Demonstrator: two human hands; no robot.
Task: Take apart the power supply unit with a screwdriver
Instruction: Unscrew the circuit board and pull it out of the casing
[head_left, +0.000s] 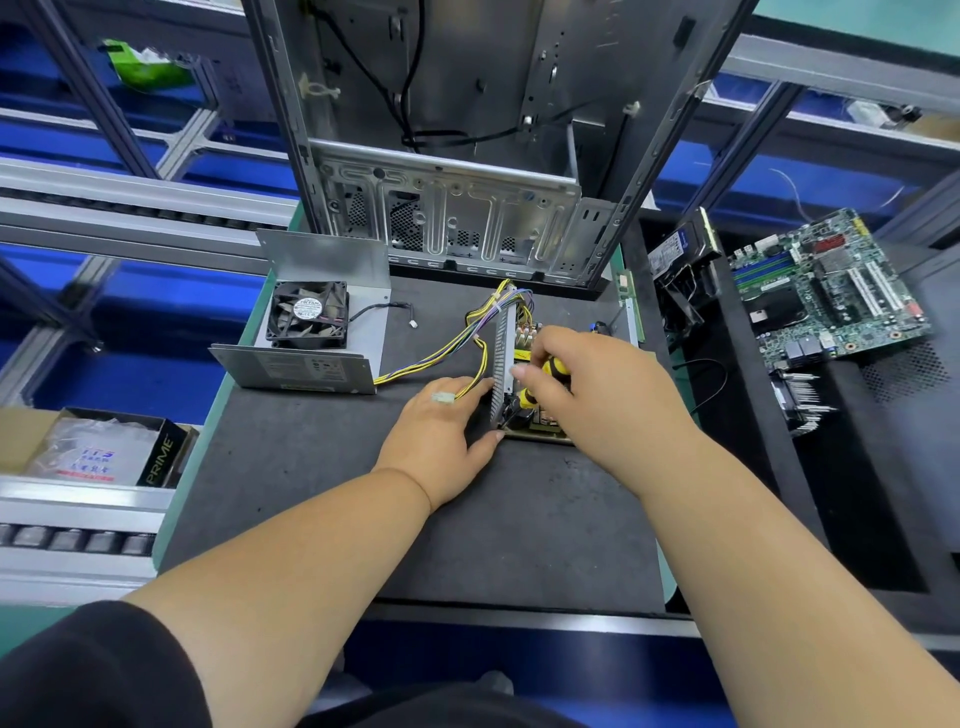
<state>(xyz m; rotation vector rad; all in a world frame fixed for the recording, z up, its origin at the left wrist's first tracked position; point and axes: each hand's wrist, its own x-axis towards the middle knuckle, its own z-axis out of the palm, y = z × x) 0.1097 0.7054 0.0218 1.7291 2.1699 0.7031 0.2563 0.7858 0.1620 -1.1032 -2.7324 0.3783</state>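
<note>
The opened power supply base (503, 364), a perforated metal wall with a circuit board behind it, stands on the dark mat (322, 457) at the centre. My left hand (441, 436) rests against its left wall, fingers and thumb bracing it. My right hand (587, 384) grips a yellow and black screwdriver (550, 371) pointed down into the board area; the tip is hidden. A bundle of yellow, black and purple wires (441, 356) runs from the unit to the left. The removed metal cover with its black fan (307, 314) lies at the mat's back left.
An empty computer case (457, 218) stands upright behind the mat. A green motherboard (831, 286) and a drive (675, 249) lie at the right. A cardboard box with bagged parts (98, 447) sits at the left, next to roller conveyor rails (78, 540).
</note>
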